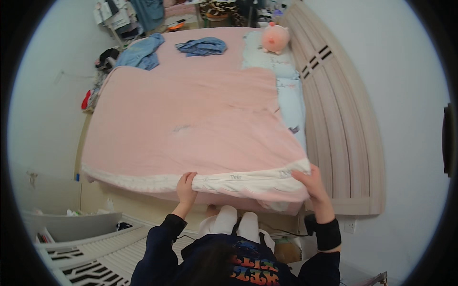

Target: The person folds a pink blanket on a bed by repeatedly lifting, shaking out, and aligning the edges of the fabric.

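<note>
A pink quilt (pixel 186 121) with a white lettered border lies spread over a bed, its near edge raised along the bedside. My left hand (pixel 186 187) is closed on the border near its middle. At the right corner of the quilt, by the headboard, my right hand (pixel 310 181) grips the same border, thumb on top. Light blue pillows (pixel 290 102) lie along the headboard side, partly under the quilt. A round pink plush toy (pixel 274 38) sits on the far pillow. Two blue denim garments (pixel 203 47) (pixel 143 53) rest at the bed's far side.
A wooden headboard (pixel 334 136) stands at the right against the wall. White slatted furniture (pixel 103 250) is at the lower left. Clothes on a rack (pixel 116 18) stand at the far left, and a chair with a patterned cover (pixel 222 9) is beyond the bed. A cable runs near my legs.
</note>
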A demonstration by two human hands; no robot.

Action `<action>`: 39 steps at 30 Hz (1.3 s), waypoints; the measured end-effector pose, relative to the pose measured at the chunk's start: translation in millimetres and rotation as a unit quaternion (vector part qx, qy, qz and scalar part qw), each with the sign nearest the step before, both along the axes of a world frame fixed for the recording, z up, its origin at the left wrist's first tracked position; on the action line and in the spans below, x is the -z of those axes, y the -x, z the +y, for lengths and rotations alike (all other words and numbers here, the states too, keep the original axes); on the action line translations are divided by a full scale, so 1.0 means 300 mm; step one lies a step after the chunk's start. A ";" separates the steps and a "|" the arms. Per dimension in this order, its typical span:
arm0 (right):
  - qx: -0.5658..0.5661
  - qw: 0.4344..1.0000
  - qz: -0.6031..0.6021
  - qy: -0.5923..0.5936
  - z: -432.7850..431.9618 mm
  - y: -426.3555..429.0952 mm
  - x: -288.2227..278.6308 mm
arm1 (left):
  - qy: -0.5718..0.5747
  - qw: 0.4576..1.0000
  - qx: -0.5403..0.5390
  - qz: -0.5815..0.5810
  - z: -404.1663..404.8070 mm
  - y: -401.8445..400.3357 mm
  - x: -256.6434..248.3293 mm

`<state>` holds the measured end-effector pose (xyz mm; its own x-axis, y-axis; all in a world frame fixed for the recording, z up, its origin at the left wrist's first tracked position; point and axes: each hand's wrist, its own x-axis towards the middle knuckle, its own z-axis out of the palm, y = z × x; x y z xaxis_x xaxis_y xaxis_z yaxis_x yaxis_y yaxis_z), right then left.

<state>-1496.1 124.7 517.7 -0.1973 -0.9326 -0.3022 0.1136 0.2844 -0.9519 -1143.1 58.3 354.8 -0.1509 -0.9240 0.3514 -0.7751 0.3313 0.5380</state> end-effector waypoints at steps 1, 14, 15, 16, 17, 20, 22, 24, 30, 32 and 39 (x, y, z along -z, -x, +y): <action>-0.021 1.000 0.005 0.018 0.024 0.012 -0.025 | 0.017 0.999 -0.037 0.006 0.014 -0.004 -0.037; 0.098 0.965 -0.100 -0.223 0.519 0.268 0.930 | -0.245 0.934 0.236 -0.111 0.324 -0.068 0.509; 0.092 0.967 -0.070 -0.226 0.539 0.267 0.971 | -0.318 0.897 0.267 -0.150 0.316 -0.060 0.517; 0.083 0.969 -0.037 -0.230 0.552 0.274 1.023 | -0.386 0.854 0.293 -0.188 0.309 -0.051 0.518; 0.077 0.969 -0.007 -0.233 0.558 0.279 1.052 | -0.449 0.803 0.317 -0.229 0.297 -0.037 0.519; 0.064 0.973 -0.072 -0.212 0.447 0.164 1.039 | -0.437 0.831 0.319 -0.128 0.312 -0.006 0.585; 0.068 0.968 -0.140 -0.198 0.336 0.090 0.916 | -0.293 0.880 0.373 -0.036 0.260 0.233 0.353; 0.045 0.971 -0.151 -0.178 0.203 -0.021 0.743 | -0.118 0.888 0.444 -0.011 0.230 0.376 0.256; -0.059 0.986 -0.027 -0.154 -0.056 -0.123 0.601 | -0.359 0.891 0.271 0.068 0.070 0.550 0.107; -0.095 0.974 -0.005 -0.208 -0.113 -0.138 0.576 | -0.318 0.888 0.328 0.056 0.005 0.484 0.119; -0.006 0.946 0.158 -0.284 -0.302 -0.038 0.790 | -0.336 0.820 0.462 -0.033 -0.105 0.329 -0.005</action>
